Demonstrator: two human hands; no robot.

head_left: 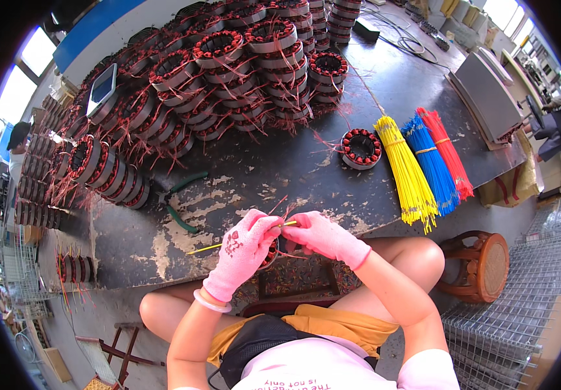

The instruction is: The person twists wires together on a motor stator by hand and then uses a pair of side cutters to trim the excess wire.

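My left hand (240, 246), in a pink glove, pinches a thin yellow wire (205, 249) whose tail sticks out past the hand toward the left. My right hand (324, 235), also gloved in pink, is closed on the yellow piece that shows between the two sets of fingertips. Fine red copper strands rise beside the fingers. Right below my hands, at the table's front edge, is a motor stator (269, 257) with red windings, mostly covered by the gloves. How the strands and the wire meet is hidden by my fingers.
Stacked stators (228, 78) fill the back and left of the dark worn table (261, 162). One stator (361, 149) sits apart, near yellow (405, 172), blue (431, 162) and red (446, 149) wire bundles. Green-handled pliers (181, 201) lie left. A wooden stool (482, 266) stands right.
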